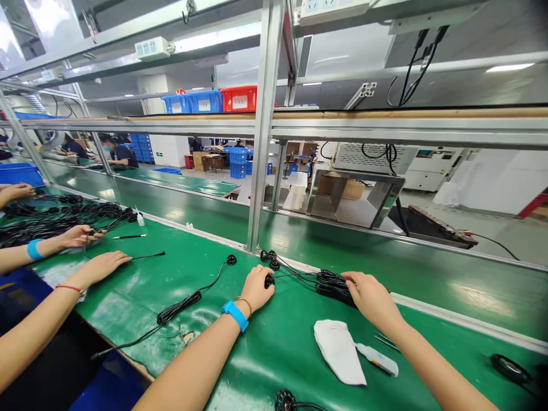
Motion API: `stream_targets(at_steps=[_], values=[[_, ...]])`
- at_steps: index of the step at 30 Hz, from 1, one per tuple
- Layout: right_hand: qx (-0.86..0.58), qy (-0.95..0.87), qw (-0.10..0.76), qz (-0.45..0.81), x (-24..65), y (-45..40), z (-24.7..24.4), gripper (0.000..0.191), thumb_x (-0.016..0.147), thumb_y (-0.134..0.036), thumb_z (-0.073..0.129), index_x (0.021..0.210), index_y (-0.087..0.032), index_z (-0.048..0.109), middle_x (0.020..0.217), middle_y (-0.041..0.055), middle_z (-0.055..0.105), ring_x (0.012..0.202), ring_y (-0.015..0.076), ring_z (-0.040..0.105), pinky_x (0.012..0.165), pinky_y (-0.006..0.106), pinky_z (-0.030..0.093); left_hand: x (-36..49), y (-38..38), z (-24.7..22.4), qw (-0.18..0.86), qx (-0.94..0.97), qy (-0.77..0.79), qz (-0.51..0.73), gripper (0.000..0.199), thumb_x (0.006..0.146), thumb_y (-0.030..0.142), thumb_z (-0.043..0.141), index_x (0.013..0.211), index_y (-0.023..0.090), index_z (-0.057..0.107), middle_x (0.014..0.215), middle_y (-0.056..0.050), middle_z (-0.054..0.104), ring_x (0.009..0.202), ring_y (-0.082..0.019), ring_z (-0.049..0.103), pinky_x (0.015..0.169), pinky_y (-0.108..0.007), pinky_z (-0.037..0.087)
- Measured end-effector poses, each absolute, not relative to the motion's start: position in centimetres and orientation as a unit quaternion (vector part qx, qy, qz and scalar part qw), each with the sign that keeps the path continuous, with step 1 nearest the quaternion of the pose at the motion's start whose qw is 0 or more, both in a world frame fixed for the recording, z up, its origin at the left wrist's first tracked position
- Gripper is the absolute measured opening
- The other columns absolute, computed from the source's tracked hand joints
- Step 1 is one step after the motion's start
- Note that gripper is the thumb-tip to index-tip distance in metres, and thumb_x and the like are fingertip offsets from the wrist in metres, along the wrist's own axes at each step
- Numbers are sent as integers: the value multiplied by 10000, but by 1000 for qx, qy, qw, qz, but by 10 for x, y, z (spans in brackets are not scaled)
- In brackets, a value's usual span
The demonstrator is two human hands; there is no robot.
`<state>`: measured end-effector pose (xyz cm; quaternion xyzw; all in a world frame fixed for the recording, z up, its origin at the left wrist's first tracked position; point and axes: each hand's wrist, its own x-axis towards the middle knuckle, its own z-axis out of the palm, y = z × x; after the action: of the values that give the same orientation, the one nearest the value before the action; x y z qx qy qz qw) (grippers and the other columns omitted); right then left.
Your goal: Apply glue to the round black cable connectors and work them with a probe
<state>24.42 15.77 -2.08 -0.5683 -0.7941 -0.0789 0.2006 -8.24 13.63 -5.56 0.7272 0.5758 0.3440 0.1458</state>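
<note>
My left hand [257, 290], with a blue band at the wrist, has its fingers closed round a small black round cable head [269, 281]. Right behind it on the green mat lie more black round heads [270, 258], with thin leads running to the right. Those leads end in a bundle of coiled black cables [334, 283]. The thumb and fingers of my right hand [371, 298] grip the bundle's right end. In front of that hand are a folded white cloth [340, 351], a white tube [377, 359] and thin metal tweezers [386, 341].
A single coiled cable [180, 307] lies to the left. Farther left, a co-worker's hands [107, 266] handle a cable beside a black cable heap [64, 217] and a small white bottle [140, 219]. A metal post [261, 142] stands behind my left hand. A black ring [509, 368] lies far right.
</note>
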Motion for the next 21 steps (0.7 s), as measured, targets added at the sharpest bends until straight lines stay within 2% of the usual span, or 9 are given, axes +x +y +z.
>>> stream_targets(at_steps=[2, 5, 8, 11, 15, 17, 19, 21], values=[[-586, -787, 175, -83, 241, 185, -24, 291, 993, -309, 455, 1122, -137, 651, 1057, 121, 688, 927, 225, 646, 781, 383, 506, -83, 134, -56, 155, 727, 568, 353, 289, 861, 264, 673, 1128, 166, 623, 1136, -73, 640, 1098, -255, 582, 976, -477, 460], [-582, -794, 147, -96, 236, 201, -32, 262, 951, -387, 584, 1061, -157, 645, 958, 44, 675, 820, 171, 638, 757, 348, 508, -84, 132, -56, 172, 722, 557, 374, 361, 779, 153, 687, 1135, 187, 637, 1116, -70, 663, 1095, -261, 589, 990, -452, 468], [-560, -801, 161, -139, 237, 197, -34, 199, 938, -272, 511, 997, -175, 675, 934, 73, 681, 826, 207, 639, 800, 389, 468, -83, 132, -56, 195, 705, 546, 409, 446, 717, 74, 657, 1141, 211, 647, 1112, -61, 675, 1084, -258, 602, 1002, -416, 480], [-530, -799, 204, -195, 244, 182, -22, 276, 927, -235, 426, 1050, -181, 667, 1031, 115, 674, 911, 251, 634, 894, 432, 427, -82, 131, -52, 223, 676, 533, 458, 497, 735, 55, 608, 1201, 228, 611, 1166, -48, 654, 1089, -226, 611, 1014, -380, 479], [-505, -781, 262, -259, 253, 148, 5, 316, 957, -279, 375, 1121, -159, 617, 1199, 154, 628, 1018, 292, 605, 970, 467, 385, -78, 126, -45, 279, 622, 521, 514, 473, 752, 65, 587, 1205, 201, 585, 1210, -84, 629, 1079, -218, 614, 838, -326, 545], [-481, -773, 281, -305, 260, 125, 19, 304, 968, -296, 386, 1139, -193, 615, 1162, 138, 650, 1004, 305, 610, 988, 493, 365, -74, 122, -43, 318, 600, 507, 531, 424, 756, 79, 597, 1168, 177, 594, 1193, -105, 644, 1071, -219, 621, 782, -301, 547], [-454, -769, 299, -337, 273, 102, 28, 296, 974, -343, 415, 1161, -241, 621, 1050, 132, 669, 927, 304, 629, 938, 487, 400, -68, 117, -41, 366, 583, 487, 537, 371, 757, 86, 604, 1122, 151, 613, 1135, -116, 676, 1019, -212, 643, 790, -304, 545], [-450, -778, 313, -308, 291, 81, 31, 326, 970, -416, 436, 1215, -286, 608, 990, 134, 660, 827, 290, 641, 826, 459, 456, -62, 112, -40, 417, 571, 463, 534, 338, 754, 95, 620, 1090, 127, 637, 1066, -117, 703, 950, -200, 664, 818, -321, 543]])
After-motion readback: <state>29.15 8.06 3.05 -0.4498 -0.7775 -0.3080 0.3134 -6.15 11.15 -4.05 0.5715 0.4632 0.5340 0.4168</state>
